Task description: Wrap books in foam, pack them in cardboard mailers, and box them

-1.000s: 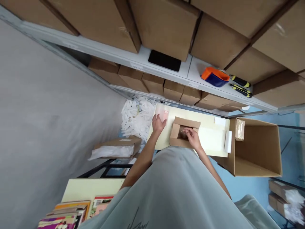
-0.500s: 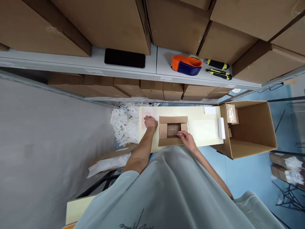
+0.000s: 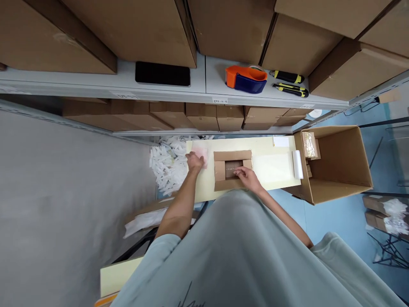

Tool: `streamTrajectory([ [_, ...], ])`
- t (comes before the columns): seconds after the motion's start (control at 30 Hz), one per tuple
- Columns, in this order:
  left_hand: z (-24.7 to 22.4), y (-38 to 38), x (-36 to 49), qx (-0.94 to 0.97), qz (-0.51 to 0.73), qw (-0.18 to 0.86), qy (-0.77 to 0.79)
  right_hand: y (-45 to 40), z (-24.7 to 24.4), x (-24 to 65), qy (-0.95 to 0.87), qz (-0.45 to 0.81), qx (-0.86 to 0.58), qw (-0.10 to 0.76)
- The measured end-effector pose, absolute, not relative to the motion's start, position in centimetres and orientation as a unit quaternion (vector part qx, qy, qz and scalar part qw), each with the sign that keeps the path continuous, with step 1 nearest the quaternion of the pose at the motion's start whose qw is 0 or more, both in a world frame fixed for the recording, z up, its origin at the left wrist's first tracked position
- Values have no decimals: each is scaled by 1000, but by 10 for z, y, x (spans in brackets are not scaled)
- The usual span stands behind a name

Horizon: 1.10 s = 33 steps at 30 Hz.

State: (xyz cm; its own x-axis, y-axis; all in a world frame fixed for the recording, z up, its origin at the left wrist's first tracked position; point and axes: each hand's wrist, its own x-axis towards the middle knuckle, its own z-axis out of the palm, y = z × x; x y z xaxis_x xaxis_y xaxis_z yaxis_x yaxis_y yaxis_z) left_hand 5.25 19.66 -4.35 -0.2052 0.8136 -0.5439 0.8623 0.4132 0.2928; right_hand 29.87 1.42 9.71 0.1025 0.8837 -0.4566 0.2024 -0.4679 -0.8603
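Observation:
On the narrow cream worktop (image 3: 220, 196), a small open carton (image 3: 220, 170) stands with its flaps folded outward. My right hand (image 3: 249, 179) reaches over its near right corner; thumb and fingertips are drawn together above the opening, and whatever they may pinch is too small to name. My left hand (image 3: 194, 163) rests at the left end of the worktop, fingers bent and apart, touching the edge of a thin pinkish sheet (image 3: 200, 152). Its fingertips are partly hidden. Inside the carton, a brown surface with a shiny line shows.
A white roll (image 3: 298, 164) and a white card (image 3: 280, 141) lie on the worktop's right part. A large open box (image 3: 340, 164) adjoins its right end. Shredded paper (image 3: 168, 166) lies left. The shelf ahead holds a phone (image 3: 162, 73), a tape dispenser (image 3: 246, 79), cutters (image 3: 289, 76) and cartons (image 3: 153, 25).
My left hand has shifted left, uncovering more of the pinkish sheet. My right hand has moved slightly left over the carton's opening. The view has tilted slightly.

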Motion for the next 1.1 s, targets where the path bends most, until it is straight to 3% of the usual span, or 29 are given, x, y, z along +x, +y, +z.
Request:
streamTrajectory([
  [0.27,-46,211,45,457,-59,331,824,5,101,298,-388,522,-688,322],
  [0.53,-19,192,56,479,81,341,805,-1,105,294,-377,522,-689,333],
  [0.7,36,181,26,461,179,332,803,12,120,303,-387,506,-679,365],
  [0.83,107,149,20,386,406,519,646,23,141,298,-389,534,-631,406],
  [0.97,150,105,68,326,430,635,552,35,157,280,-393,585,-573,418],
  [1.1,142,78,116,286,413,672,544,41,157,280,-414,546,-608,400],
])
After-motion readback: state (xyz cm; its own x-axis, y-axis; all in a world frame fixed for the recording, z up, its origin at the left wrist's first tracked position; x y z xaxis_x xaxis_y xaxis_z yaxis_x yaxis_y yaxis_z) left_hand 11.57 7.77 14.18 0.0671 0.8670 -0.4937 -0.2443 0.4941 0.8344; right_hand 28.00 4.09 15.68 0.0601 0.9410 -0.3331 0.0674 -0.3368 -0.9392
